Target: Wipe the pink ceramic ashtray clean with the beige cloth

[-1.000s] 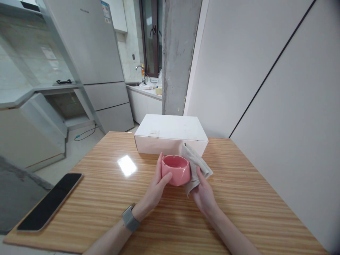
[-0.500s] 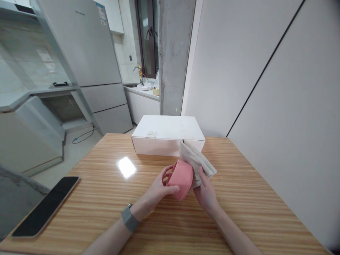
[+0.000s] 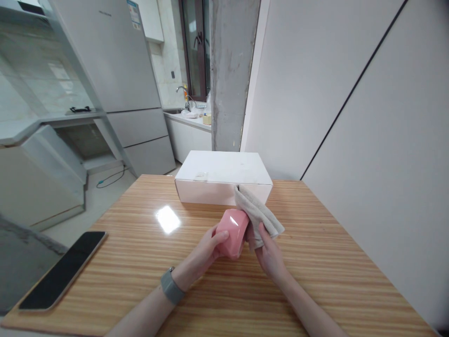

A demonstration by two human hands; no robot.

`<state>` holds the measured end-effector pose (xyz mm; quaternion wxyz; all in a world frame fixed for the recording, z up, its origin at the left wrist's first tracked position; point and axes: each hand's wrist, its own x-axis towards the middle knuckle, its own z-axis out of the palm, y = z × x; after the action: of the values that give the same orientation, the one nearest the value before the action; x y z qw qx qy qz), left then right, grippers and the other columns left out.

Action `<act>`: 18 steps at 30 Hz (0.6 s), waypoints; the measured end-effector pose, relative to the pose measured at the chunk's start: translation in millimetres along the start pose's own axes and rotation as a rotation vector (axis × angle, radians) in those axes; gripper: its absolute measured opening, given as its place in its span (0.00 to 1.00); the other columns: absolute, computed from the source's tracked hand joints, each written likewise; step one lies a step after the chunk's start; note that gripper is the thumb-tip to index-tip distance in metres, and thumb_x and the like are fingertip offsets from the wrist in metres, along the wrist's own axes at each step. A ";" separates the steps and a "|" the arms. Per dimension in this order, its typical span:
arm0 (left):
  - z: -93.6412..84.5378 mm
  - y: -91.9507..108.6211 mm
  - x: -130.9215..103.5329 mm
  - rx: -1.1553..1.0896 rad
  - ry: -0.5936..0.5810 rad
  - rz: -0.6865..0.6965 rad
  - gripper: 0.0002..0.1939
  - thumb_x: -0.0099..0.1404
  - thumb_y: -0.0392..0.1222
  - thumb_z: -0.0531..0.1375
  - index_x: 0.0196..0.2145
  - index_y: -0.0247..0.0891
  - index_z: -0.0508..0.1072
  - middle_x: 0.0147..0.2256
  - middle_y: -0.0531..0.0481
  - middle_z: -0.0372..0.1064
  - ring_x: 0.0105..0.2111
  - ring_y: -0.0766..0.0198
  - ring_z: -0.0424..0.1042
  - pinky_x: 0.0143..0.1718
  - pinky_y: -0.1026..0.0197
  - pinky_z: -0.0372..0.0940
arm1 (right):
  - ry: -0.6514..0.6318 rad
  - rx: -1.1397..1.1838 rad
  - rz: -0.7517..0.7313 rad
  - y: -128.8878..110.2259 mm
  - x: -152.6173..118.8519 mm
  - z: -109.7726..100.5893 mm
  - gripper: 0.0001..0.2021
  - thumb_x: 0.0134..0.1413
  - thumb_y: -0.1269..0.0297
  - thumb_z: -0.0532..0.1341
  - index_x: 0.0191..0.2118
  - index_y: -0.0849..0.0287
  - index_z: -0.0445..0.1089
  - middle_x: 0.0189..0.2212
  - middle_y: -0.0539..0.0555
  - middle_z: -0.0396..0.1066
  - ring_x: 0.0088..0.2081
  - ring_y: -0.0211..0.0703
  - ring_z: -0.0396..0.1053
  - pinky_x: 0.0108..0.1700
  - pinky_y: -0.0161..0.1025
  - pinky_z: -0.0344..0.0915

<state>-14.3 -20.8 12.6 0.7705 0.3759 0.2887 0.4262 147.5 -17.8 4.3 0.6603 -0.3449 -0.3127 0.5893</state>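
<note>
Bowl (image 3: 234, 230) turned in LH (image 3: 206, 249), cloth (image 3: 258, 214) prob. touching.

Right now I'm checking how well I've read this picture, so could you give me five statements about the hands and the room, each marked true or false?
1. The left hand holds the pink bowl. True.
2. The right hand is empty. False: it holds a grey cloth.
3. The white box rests on the table, beyond the hands. True.
4. The black-screened device lies near the right edge of the table. False: it lies near the left edge.
5. The fridge stands to the left of the grey pillar in the picture. True.
</note>
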 end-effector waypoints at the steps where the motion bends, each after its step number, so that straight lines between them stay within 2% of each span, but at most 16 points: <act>1: -0.3 0.2 -0.5 -0.029 -0.034 -0.008 0.33 0.55 0.53 0.66 0.54 0.33 0.69 0.48 0.37 0.73 0.45 0.50 0.72 0.41 0.57 0.66 | 0.001 -0.001 0.006 -0.7 0.0 1.0 0.22 0.44 0.46 0.69 0.45 0.48 0.76 0.48 0.50 0.77 0.60 0.49 0.63 0.64 0.50 0.56; 4: -2.0 0.4 -2.1 -0.087 -0.118 -0.048 0.33 0.56 0.52 0.66 0.55 0.35 0.69 0.48 0.38 0.73 0.48 0.50 0.71 0.47 0.54 0.64 | -0.003 -0.001 0.025 -3.4 0.2 3.8 0.21 0.44 0.46 0.69 0.44 0.49 0.76 0.47 0.50 0.78 0.61 0.48 0.63 0.66 0.48 0.54; 6: -4.0 0.1 -2.6 -0.096 -0.139 -0.083 0.32 0.57 0.52 0.66 0.56 0.35 0.68 0.49 0.38 0.73 0.48 0.50 0.71 0.47 0.53 0.64 | -0.012 0.017 0.042 -4.8 0.6 5.1 0.20 0.45 0.47 0.69 0.44 0.50 0.76 0.48 0.50 0.77 0.60 0.47 0.64 0.66 0.48 0.52; 10: -7.2 -1.8 -1.4 -0.098 -0.084 -0.097 0.30 0.58 0.52 0.65 0.53 0.33 0.70 0.48 0.37 0.73 0.46 0.51 0.72 0.47 0.54 0.64 | -0.025 0.052 0.059 -6.7 1.7 6.7 0.19 0.46 0.49 0.69 0.43 0.52 0.77 0.49 0.51 0.77 0.58 0.48 0.67 0.66 0.47 0.54; 15: -7.0 -3.8 1.3 -0.115 -0.003 -0.096 0.29 0.59 0.53 0.63 0.52 0.30 0.71 0.46 0.37 0.75 0.50 0.49 0.70 0.53 0.53 0.61 | -0.022 0.067 0.062 -9.5 2.2 8.1 0.18 0.46 0.50 0.68 0.43 0.52 0.76 0.48 0.52 0.77 0.58 0.47 0.67 0.65 0.47 0.55; 18: -6.2 -3.6 3.0 -0.179 -0.013 -0.089 0.30 0.59 0.54 0.63 0.52 0.30 0.71 0.48 0.37 0.74 0.53 0.49 0.69 0.57 0.52 0.58 | -0.019 0.073 0.073 -10.5 2.2 8.4 0.19 0.46 0.50 0.69 0.43 0.52 0.76 0.48 0.52 0.77 0.58 0.48 0.67 0.64 0.47 0.58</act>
<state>-15.9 -17.4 5.8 0.8211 0.2950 0.2608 0.4133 146.8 -15.7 17.6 0.6475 -0.3263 -0.2844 0.6272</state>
